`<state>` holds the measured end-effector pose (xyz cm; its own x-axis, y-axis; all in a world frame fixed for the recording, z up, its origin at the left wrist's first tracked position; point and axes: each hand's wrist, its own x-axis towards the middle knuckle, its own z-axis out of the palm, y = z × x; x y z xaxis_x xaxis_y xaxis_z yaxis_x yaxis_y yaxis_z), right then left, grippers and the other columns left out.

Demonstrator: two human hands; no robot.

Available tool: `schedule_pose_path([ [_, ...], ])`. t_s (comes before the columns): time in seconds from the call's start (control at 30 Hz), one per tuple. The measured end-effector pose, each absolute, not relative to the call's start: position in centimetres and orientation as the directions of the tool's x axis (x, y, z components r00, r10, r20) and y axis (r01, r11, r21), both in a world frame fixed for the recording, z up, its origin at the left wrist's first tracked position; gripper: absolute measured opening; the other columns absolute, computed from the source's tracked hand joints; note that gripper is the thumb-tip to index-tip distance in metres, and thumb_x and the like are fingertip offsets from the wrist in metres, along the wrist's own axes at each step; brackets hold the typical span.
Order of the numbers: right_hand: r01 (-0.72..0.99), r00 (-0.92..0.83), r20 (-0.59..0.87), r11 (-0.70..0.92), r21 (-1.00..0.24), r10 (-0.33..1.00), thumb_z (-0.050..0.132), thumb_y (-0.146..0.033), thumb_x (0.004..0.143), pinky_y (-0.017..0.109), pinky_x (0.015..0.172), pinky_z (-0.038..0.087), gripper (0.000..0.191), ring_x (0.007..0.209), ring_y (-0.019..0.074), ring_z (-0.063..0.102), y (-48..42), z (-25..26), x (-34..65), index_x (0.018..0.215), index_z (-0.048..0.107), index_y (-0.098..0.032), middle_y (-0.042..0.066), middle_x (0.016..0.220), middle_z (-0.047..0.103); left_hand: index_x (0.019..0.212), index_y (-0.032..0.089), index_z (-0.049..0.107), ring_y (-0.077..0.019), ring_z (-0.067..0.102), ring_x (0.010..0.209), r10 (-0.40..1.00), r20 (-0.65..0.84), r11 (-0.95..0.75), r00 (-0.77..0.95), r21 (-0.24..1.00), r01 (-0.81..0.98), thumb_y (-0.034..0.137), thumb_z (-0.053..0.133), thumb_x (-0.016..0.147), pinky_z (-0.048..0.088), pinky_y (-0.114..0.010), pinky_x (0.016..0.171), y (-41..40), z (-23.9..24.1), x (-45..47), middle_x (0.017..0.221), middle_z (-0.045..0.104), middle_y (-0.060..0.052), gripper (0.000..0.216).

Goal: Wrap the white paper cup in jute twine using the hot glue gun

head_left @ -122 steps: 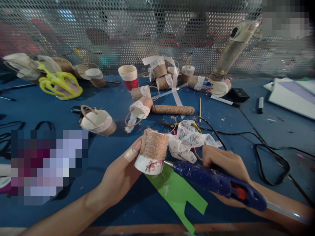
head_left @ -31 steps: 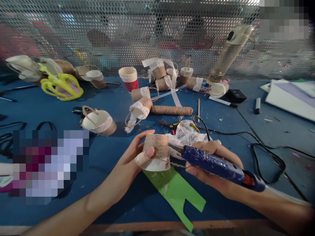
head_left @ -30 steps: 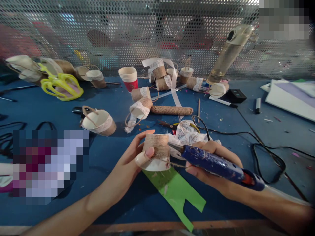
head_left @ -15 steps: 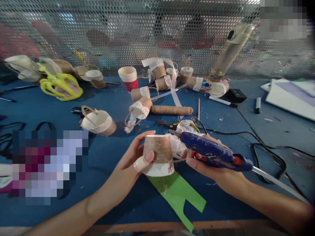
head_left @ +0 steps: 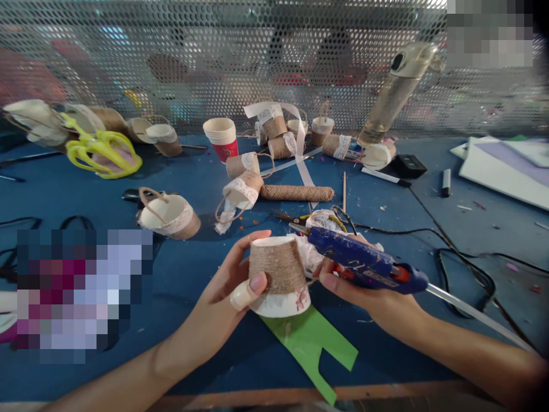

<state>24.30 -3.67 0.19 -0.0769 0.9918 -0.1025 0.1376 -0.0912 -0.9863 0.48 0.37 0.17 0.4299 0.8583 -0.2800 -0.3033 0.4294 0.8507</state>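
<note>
My left hand [head_left: 227, 292] grips an upside-down paper cup [head_left: 278, 276] wound with brown twine, its white rim with a pink flower print pointing down. A bandage covers the thumb. My right hand [head_left: 364, 292] holds a blue glue gun [head_left: 364, 264]. Its metal nozzle points left, just above and right of the cup. A clear glue stick pokes out of its back end. A loose strand of twine runs from the cup to my right fingers. White lace [head_left: 321, 224] lies crumpled behind the gun.
A green paper cut-out [head_left: 313, 349] lies under the cup. Several twine- and lace-wrapped cups [head_left: 169, 214], a stack of red paper cups [head_left: 221, 137], a twine roll [head_left: 295, 193], yellow scissors [head_left: 100, 151], a bottle [head_left: 392, 91] and black cables [head_left: 463, 269] litter the blue table. A mesh wall stands behind.
The glue gun rose from the green paper and its nozzle moved up past the cup's right side. My left hand turned the cup more upright and lowered it slightly.
</note>
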Motion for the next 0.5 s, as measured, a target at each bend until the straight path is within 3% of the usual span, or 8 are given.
schedule_pose_path([
  [0.13,0.124,-0.069,-0.091,-0.082,-0.989,0.993,0.075,-0.030,0.087,0.027,0.063,0.055,0.014,0.072,0.0151,0.066,-3.6,0.3,24.2,0.083,0.063,-0.024,-0.002,0.080,0.068,0.127,0.038,0.068,-0.0260,0.069,0.110,0.841,-0.226,0.425,0.491,0.838,-0.342,0.033,0.076,0.088,0.058,-0.033,0.087,0.3,-0.3,0.3,0.123,0.074,-0.003,0.041],
  [0.5,0.082,-0.071,-0.157,-0.151,-0.985,0.985,0.080,-0.036,0.084,0.026,0.067,0.055,0.019,0.073,0.0138,0.064,-3.6,0.4,24.1,0.087,0.065,-0.025,-0.002,0.082,0.069,0.132,0.038,0.065,-0.0168,0.067,0.112,0.827,-0.069,0.340,0.558,0.852,-0.399,0.029,0.075,0.090,0.056,-0.022,0.091,0.2,-1.1,0.0,0.128,0.071,0.001,0.044],
])
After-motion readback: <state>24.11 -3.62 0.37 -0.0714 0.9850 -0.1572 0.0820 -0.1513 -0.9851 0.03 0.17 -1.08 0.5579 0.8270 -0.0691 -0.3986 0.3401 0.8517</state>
